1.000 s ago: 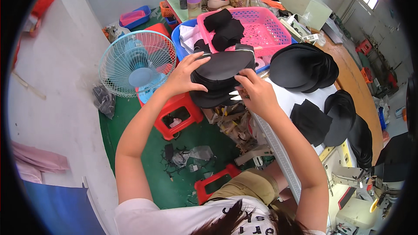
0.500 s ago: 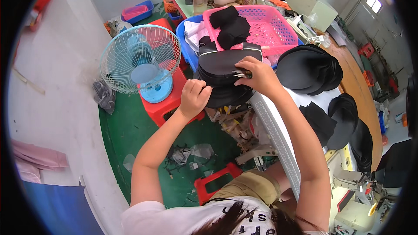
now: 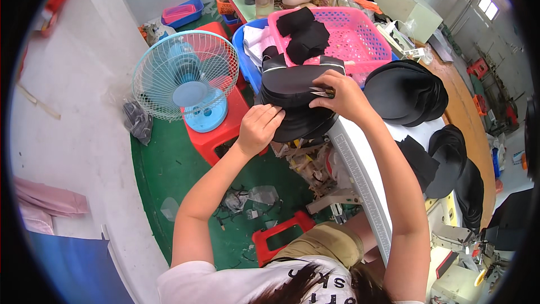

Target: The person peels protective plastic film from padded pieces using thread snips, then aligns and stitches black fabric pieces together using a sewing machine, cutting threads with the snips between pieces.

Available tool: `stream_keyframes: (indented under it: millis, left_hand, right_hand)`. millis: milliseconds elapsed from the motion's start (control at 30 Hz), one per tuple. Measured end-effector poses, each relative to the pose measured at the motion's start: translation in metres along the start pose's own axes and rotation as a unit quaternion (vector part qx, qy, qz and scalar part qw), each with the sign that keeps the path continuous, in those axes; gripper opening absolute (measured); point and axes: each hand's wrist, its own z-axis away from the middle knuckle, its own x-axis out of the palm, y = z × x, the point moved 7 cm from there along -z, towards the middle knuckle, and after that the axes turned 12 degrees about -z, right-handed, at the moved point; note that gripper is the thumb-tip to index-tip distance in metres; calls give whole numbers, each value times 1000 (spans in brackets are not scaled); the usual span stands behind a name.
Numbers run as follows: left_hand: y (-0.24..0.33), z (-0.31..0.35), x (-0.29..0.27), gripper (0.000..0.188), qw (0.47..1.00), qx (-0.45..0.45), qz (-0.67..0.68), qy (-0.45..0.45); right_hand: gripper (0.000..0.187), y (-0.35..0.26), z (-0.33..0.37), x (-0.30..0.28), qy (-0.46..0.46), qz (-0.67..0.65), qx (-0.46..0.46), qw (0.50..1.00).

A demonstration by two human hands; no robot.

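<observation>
Just above the centre of the frame the black stack is being worked, its rounded pieces lying one over another below the pink basket. At its near left edge the left hand is set, fingers bunched and apparently pinching the rim, though just how many layers are caught cannot be told. On the right side the snips are gripped in the right hand, thumb and fingers closed around them, the blades pointed left across the black surface. For good work here, the edge should be held taut and flat by the left fingers, only the wanted layer being lifted; the snips' points are best kept low, angled along the edge and away from those fingertips, so that neither cloth nor skin is nicked. And what a change from a second ago! Then the left hand was spread wide at the stack's upper left; now it has been brought down and closed at the near edge. The right hand has been carried up onto the stack's face, the blades now clear to see. The fan, meanwhile, is seen a touch farther right, the whole view having been shifted slightly.
</observation>
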Motion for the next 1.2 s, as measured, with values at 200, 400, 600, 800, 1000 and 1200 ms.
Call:
stream_keyframes:
  millis: [200, 400, 600, 800, 1000, 1200]
  left_hand:
    - [0, 1, 4, 27, 1000, 0, 6, -22]
    - [-2, 0, 6, 27, 999, 3, 12, -35]
    - [-21, -11, 13, 18, 985, -114, 105, -75]
    - [-64, -19, 42, 10, 896, -358, 225, -136]
    - [-53, -21, 34, 12, 935, -307, 175, -32]
    - [7, -25, -1, 26, 983, -175, 4, 62]
  right_hand:
    - [42, -7, -1, 1, 70, 119, -45, 989]
    - [42, -8, -10, 2, 113, 157, -39, 980]
    - [37, -1, -17, 4, 108, 182, -32, 977]
    - [44, -3, -13, 2, 94, 154, -38, 983]
    - [57, -31, -5, 10, 77, 193, -155, 966]
    - [19, -23, -7, 19, 144, 185, -129, 964]
